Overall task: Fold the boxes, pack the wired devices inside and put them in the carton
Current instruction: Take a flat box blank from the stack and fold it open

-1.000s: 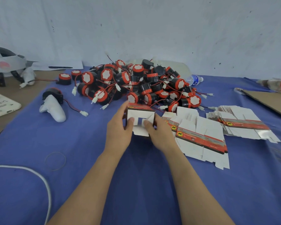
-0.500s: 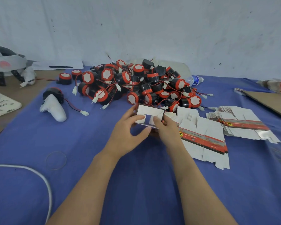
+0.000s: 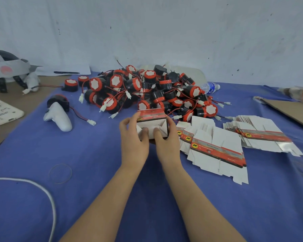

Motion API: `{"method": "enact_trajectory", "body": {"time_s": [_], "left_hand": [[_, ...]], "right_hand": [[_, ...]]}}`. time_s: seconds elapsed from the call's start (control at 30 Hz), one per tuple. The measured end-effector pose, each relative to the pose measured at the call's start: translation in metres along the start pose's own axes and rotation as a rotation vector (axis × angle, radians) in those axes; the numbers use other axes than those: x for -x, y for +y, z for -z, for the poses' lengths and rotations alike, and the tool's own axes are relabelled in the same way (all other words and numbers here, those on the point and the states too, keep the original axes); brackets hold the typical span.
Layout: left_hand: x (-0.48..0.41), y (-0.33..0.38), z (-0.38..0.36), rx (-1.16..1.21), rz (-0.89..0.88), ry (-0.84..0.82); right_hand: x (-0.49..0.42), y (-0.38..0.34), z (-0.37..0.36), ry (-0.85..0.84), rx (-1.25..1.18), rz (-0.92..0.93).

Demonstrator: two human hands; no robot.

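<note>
White-and-red box (image 3: 151, 125), half-folded, held over the blue-clothed bench (image 3: 94, 154), just in front of the pile of red-black wired devices (image 3: 147, 91). Left hand (image 3: 133, 142) grips its left side and right hand (image 3: 166, 142) its right. Fingers (image 3: 125, 123) curl round the walls and both thumbs press on the white end flaps. Flat unfolded boxes (image 3: 215, 151) fanned just right of the hands, second stack (image 3: 262, 135) further right. White controller (image 3: 59, 116) lies left. Brown cardboard sheet (image 3: 290, 110) at far right edge.

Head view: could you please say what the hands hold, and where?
The small white red-banded cardboard box: left hand grips its left side, right hand its right side, thumbs on the flaps.
</note>
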State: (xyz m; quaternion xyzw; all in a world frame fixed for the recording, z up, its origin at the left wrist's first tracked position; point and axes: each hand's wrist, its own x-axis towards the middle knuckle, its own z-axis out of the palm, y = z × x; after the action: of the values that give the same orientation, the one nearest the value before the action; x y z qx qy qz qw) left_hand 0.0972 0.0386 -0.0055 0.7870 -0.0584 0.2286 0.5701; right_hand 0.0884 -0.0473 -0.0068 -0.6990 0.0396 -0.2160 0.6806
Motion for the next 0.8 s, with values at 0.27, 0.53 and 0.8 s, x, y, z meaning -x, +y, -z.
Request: {"method": "enact_trajectory", "body": {"time_s": [0.27,0.53,0.8], "left_hand": [[-0.009,0.004,0.013,0.517,0.327,-0.184],[-0.018,-0.001,0.021,0.476,0.444,-0.185],[-0.013,-0.011,0.014,0.166,0.365,-0.205]], "right_hand": [[-0.003,-0.012,0.007,-0.15,-0.189,-0.179],[0.002,-0.01,0.007,-0.265,1.083,0.363],[-0.007,-0.027,0.0,-0.59,1.313,0.315]]}}
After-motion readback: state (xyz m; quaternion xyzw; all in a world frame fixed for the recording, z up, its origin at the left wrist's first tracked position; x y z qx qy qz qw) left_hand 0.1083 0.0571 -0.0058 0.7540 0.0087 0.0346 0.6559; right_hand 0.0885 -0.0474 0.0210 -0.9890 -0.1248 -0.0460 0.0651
